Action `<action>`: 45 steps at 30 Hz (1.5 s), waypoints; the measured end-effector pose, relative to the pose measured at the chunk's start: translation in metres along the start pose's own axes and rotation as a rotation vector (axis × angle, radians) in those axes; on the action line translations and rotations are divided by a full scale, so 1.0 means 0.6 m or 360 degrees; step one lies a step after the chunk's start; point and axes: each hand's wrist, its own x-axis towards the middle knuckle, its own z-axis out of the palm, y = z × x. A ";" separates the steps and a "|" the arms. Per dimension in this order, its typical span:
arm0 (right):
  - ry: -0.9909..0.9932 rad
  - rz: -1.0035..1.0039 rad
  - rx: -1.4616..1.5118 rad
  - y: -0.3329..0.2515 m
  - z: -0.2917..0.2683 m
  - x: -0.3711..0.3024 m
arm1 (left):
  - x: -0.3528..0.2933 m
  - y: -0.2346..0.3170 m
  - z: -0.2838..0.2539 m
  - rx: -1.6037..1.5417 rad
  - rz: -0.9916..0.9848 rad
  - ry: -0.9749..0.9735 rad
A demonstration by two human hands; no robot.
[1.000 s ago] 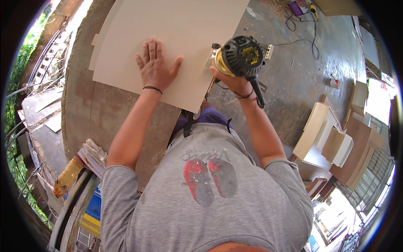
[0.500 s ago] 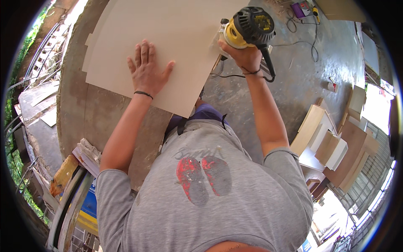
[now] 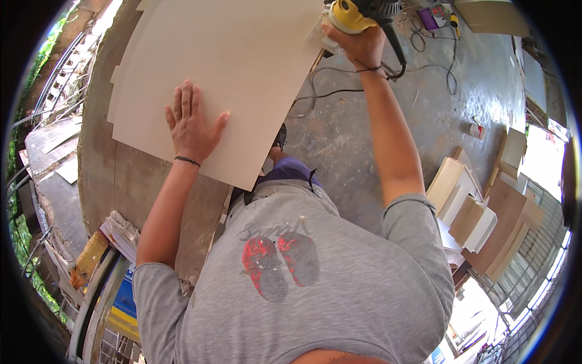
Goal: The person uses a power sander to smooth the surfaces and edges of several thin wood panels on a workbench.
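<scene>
My left hand (image 3: 194, 126) lies flat on a large pale board (image 3: 242, 79), fingers stretched out and thumb apart, close to the board's near edge. My right hand (image 3: 359, 45) is closed around a yellow and black trim router (image 3: 350, 17) at the board's right edge, toward the far end. The router's top is cut off by the frame's upper border. A black power cord (image 3: 395, 51) runs from it down past my wrist. Beneath the board is a worn brown worktable (image 3: 142, 173).
Cables (image 3: 418, 37) and a purple box (image 3: 431, 18) lie on the concrete floor (image 3: 339, 145) to the right. A small can (image 3: 476, 130) stands further right, near wooden box pieces (image 3: 454, 188). Timber scraps (image 3: 118, 230) sit by my left elbow.
The router and my right hand have moved farther away along the board's right edge. My left hand, still flat on the board, appears lower and more to the left as the view shifts.
</scene>
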 end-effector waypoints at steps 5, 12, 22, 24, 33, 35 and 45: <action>-0.0135 0.0312 0.0099 0.049 0.001 0.053 | -0.003 -0.005 0.001 -0.0003 0.0009 0.0011; -0.0132 0.0131 0.0125 0.096 -0.008 0.118 | -0.002 -0.004 -0.001 -0.0032 0.0028 0.0020; -0.0057 -0.0002 0.0481 0.159 0.003 0.190 | -0.003 -0.008 0.003 -0.0027 0.0048 0.0031; -0.0017 0.0033 0.0563 0.175 0.014 0.204 | -0.003 -0.011 0.001 -0.0013 0.0035 0.0034; 0.0209 0.0306 0.0705 0.154 -0.090 0.160 | -0.006 0.073 0.012 -0.0317 0.0486 0.0147; 0.0266 0.0305 0.0609 0.134 -0.117 0.122 | 0.020 0.145 0.016 -0.0346 0.0582 0.0080; 0.0012 0.0133 0.0333 0.010 -0.201 -0.124 | 0.311 0.300 0.044 -0.0368 0.0657 0.0318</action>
